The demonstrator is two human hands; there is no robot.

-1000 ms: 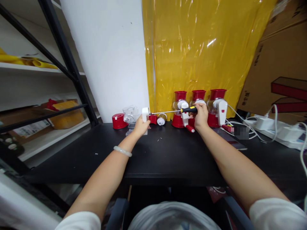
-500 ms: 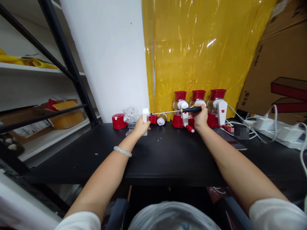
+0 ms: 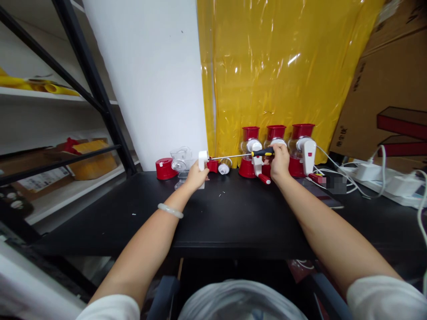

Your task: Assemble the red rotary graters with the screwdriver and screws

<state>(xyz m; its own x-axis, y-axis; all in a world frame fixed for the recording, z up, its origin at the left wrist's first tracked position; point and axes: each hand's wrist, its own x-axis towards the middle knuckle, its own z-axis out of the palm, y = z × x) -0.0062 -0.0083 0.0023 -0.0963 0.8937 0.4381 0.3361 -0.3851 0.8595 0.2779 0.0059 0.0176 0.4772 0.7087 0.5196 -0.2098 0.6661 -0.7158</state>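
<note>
My left hand (image 3: 196,176) is closed around a white plastic crank handle (image 3: 203,156), held just above the table. In my right hand (image 3: 280,161) is the black and yellow handle of a screwdriver (image 3: 263,152). Its long shaft points left, and the tip meets the right side of the white part; the exact contact point is too small to see. Behind my left hand stand a red base (image 3: 166,169) and a clear plastic housing (image 3: 180,161). A metal grater drum (image 3: 225,166) lies between my hands, beside a small red piece (image 3: 212,167).
Three red and white rotary graters, the nearest (image 3: 247,166) at the left of the row, stand behind my right hand. White cables and a power strip (image 3: 396,191) lie at right on the black table (image 3: 213,222). A shelf rack (image 3: 100,102) is at left, a cardboard box (image 3: 383,89) at right.
My right hand's fingers have shifted on the screwdriver, now nearer the rear end of its handle. My left hand and the white part stay in place.
</note>
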